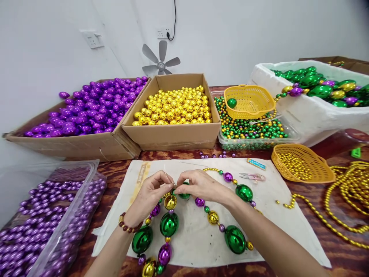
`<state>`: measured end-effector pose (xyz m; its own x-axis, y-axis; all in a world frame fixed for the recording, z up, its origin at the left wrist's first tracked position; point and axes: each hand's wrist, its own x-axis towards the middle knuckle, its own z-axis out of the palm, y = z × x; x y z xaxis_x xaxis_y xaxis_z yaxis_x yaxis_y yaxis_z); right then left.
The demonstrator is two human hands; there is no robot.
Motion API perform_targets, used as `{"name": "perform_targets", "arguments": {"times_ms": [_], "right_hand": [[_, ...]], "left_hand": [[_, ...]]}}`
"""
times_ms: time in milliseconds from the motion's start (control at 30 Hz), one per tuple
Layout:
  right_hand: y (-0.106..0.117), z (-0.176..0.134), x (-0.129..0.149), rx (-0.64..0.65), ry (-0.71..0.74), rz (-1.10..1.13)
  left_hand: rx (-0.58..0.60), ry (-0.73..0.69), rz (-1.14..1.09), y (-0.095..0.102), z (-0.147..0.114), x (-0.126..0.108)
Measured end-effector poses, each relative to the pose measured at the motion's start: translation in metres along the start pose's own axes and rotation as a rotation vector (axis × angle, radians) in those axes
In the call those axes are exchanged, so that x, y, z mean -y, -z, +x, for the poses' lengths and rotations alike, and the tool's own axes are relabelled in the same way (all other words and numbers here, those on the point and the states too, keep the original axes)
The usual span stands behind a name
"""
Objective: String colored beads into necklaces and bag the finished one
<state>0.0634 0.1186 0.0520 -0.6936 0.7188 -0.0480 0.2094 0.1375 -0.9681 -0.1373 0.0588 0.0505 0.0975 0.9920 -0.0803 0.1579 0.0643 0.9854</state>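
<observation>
Grip: my left hand (150, 192) and right hand (201, 186) meet fingertip to fingertip, both pinched shut on the bead strand (170, 225) where a gold bead (170, 201) and a green bead (184, 194) come together. Whether a thread or needle sits in the pinch I cannot tell; too fine to resolve.

Strand position: it lies on the white cloth (273, 200) on the desk (340, 254), looping under my wrists. Large green, gold and purple beads alternate with small ones. A beaded bracelet (127, 226) sits on my left wrist.

Left near: clear tray of purple beads (43, 227). On the cloth beyond my right hand: small snips (252, 176) and a blue tag (256, 164). Right: yellow basket of small gold beads (300, 163), with gold bead chains (346, 192) loose on the desk beside it.

Far row, left to right: cardboard box of purple balls (86, 107), cardboard box of gold balls (173, 105), clear tray of small green and gold beads (250, 130) with a second yellow basket (249, 100) resting on it, white bin of large green beads (311, 107). A fan (160, 61) stands against the wall.
</observation>
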Motion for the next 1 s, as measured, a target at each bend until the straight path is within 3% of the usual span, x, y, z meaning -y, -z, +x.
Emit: {"name": "perform_targets", "arguments": {"times_ms": [233,600,800,1000], "right_hand": [[-0.011,0.019,-0.019,-0.016,-0.061,0.169],[-0.02,0.036,-0.021,-0.013,-0.157,0.436],[-0.023,0.041,-0.019,-0.024,-0.208,0.417],[-0.003,0.036,-0.026,-0.196,-0.149,0.318]], "left_hand": [[-0.167,-0.236,0.255,-0.007,-0.004,0.005],[-0.37,-0.395,0.368,-0.017,-0.005,0.017],[-0.429,-0.489,0.435,-0.014,-0.003,0.026],[-0.506,-0.54,0.367,-0.012,-0.003,0.036]]}}
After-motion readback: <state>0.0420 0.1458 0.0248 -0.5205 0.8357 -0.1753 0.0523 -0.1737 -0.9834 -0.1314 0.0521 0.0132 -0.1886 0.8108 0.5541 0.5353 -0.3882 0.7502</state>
